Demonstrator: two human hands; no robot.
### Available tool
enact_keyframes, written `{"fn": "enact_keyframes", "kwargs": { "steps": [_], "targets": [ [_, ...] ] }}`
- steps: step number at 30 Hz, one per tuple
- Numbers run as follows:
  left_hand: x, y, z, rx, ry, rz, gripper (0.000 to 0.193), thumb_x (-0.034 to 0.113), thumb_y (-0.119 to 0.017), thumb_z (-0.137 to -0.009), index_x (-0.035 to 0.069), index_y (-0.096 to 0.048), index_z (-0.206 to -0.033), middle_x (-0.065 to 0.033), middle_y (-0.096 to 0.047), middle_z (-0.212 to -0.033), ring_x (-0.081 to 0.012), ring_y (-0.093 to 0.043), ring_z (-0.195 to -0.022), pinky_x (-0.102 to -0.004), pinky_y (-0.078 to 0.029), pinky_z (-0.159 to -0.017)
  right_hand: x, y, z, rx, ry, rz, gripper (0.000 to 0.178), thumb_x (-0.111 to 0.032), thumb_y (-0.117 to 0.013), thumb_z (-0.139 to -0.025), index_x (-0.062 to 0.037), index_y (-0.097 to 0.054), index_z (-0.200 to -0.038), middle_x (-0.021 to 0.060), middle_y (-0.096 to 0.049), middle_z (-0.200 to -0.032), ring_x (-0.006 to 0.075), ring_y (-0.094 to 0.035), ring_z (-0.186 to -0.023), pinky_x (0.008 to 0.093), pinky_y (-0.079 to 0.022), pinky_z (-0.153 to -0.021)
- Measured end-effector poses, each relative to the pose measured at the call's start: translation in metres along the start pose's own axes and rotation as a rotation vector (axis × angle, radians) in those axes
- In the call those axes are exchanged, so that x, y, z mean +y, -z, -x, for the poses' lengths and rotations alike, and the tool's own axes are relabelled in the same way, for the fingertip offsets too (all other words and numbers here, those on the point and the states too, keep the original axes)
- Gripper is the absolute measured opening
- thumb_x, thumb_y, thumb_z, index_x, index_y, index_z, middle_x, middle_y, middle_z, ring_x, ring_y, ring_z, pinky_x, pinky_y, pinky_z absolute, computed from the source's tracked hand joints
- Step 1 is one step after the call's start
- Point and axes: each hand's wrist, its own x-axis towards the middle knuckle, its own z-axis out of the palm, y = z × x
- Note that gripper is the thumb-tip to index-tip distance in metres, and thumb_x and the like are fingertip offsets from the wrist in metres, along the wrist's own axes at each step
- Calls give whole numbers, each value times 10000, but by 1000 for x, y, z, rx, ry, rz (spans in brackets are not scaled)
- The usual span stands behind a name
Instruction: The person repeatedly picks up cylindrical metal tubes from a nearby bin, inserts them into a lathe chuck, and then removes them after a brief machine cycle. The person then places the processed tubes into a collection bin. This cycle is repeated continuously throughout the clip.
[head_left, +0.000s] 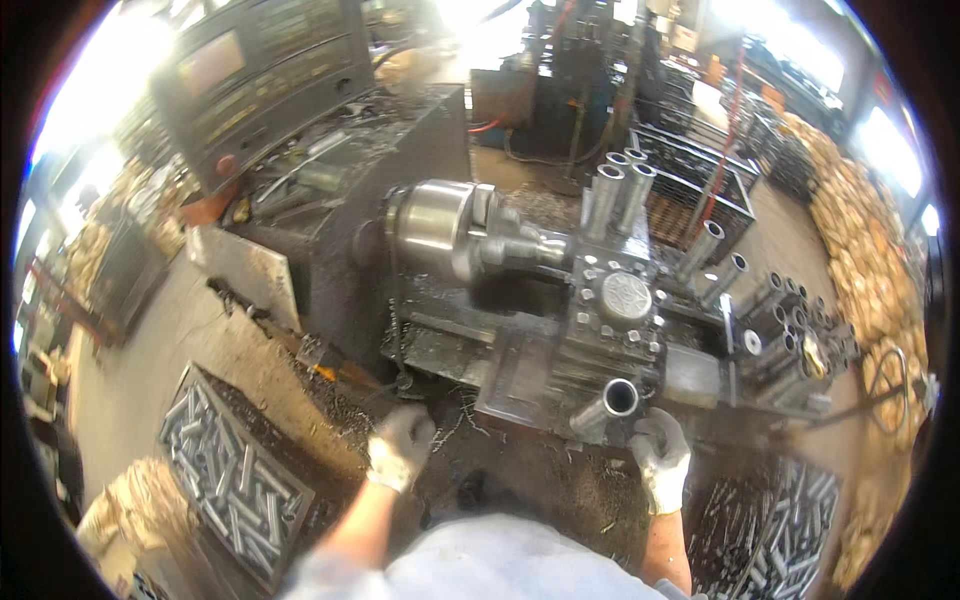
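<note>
Right hand (660, 455), in a white work glove, has its fingers curled up against the front lower edge of the lathe carriage, right under the short grey steel tube (612, 403) that pokes out toward the camera from the tool post. Can't tell if it's gripping a handle there or only resting; the glove hides whatever is under it. The tube's open end sits just above that glove, near the front edge of the carriage.

Left hand (400, 445), same kind of white glove, is loosely closed with the knuckles up, and I can't see anything in it. It hangs off the front left corner of the lathe bed, above the chip-covered floor.

Going outward: the square tool post block (622, 300) sits mid-carriage with more steel tubes standing on it, and the shiny round chuck (435, 228) is to its left. A crate of cut steel tubes (232, 480) lies on the floor to the left, and another pile of dark tubes (785, 525) is at lower right. The dark control panel (265, 80) is up at the back left corner.
</note>
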Motion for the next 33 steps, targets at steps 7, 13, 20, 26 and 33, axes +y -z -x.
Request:
{"fn": "enact_keyframes", "kwargs": {
  "steps": [7, 13, 20, 26, 33],
  "targets": [
    [-157, -37, 342, -683, 1092, -255, 510, 483, -645, -938, 135, -754, -1294, -164, -740, -1330, -345, -705, -1231, -428, -543, -1047, 18, -36, -41, -345, 264, 298, 386, -223, -851, -785, -10, -745, -1089, 127, -795, -941, 214, -749, -862, 336, -584, -826],
    [-146, -21, 541, -550, 1434, -239, 467, 404, -582, -983, 89, -759, -1279, -136, -762, -1296, -326, -736, -1157, -447, -568, -999, 5, -117, 18, -455, 583, 246, 282, -225, -839, -807, -28, -755, -991, 142, -770, -833, 259, -760, -730, 373, -605, -704],
    [-43, -15, 686, 133, 1730, 141, 477, 445, -648, -937, 86, -797, -1213, -153, -803, -1114, -264, -761, -1046, -408, -571, -958, -16, -250, 265, -1410, 939, 283, 447, -398, -870, -798, -111, -766, -1123, 167, -795, -983, 357, -785, -919, 429, -627, -804],
    [62, -57, 829, 944, 2063, 350, 311, 286, -604, -970, 40, -786, -1028, -105, -779, -909, -239, -734, -772, -430, -566, -673, -48, -276, 494, -2103, 1187, 292, 546, -440, -880, -801, -88, -742, -1194, 207, -786, -1021, 380, -780, -978, 454, -618, -834],
    [205, -172, 835, 2449, 1650, 729, 311, 309, -673, -947, 53, -701, -1123, -103, -741, -951, -268, -721, -744, -428, -587, -628, -103, -261, 680, -2621, 1412, -143, 416, -368, -867, -824, -87, -765, -1113, 187, -787, -964, 332, -796, -928, 422, -633, -797]
  ]
}}
